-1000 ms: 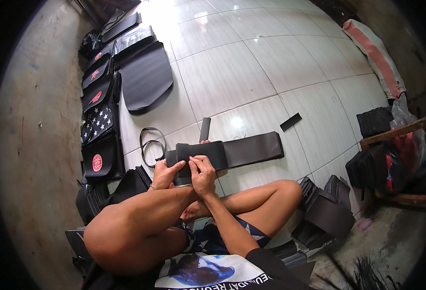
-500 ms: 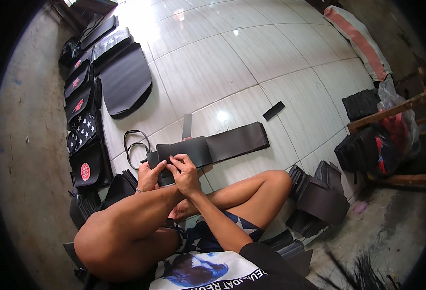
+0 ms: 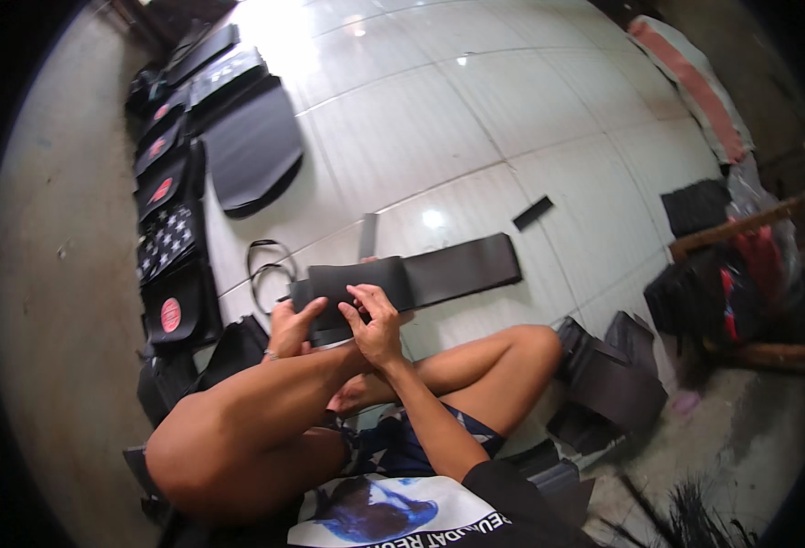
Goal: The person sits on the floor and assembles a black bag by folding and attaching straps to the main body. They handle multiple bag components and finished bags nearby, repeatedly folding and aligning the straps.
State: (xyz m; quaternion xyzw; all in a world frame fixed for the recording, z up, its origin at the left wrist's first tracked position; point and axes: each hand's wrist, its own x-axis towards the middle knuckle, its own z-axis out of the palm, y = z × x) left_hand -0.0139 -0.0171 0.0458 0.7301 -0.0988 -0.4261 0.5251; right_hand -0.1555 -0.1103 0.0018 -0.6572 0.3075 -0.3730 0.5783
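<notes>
A black leather-like panel (image 3: 352,277) lies in front of my crossed legs, its left end raised over my shin. My left hand (image 3: 290,329) grips that end, thumb on top and the other fingers mostly hidden beneath. Over the panel's near edge hovers my right hand (image 3: 379,329), its thumb and fingers apart with nothing visible between them. Rightward from the panel runs a stack of long dark strips (image 3: 464,267). A thin black cord loop (image 3: 252,274) rests on the floor left of my left hand.
A grey strip (image 3: 368,233) and a small black strip (image 3: 533,213) lie on the tiles (image 3: 393,119). Black flap pieces (image 3: 176,301) line the left wall. Dark stacks (image 3: 617,388) sit by my right knee, near a wooden frame (image 3: 749,224). A striped sack (image 3: 694,87) lies far right.
My right fingers have come up off the panel and spread apart. My left thumb has moved away from them. The whole view has shifted slightly.
</notes>
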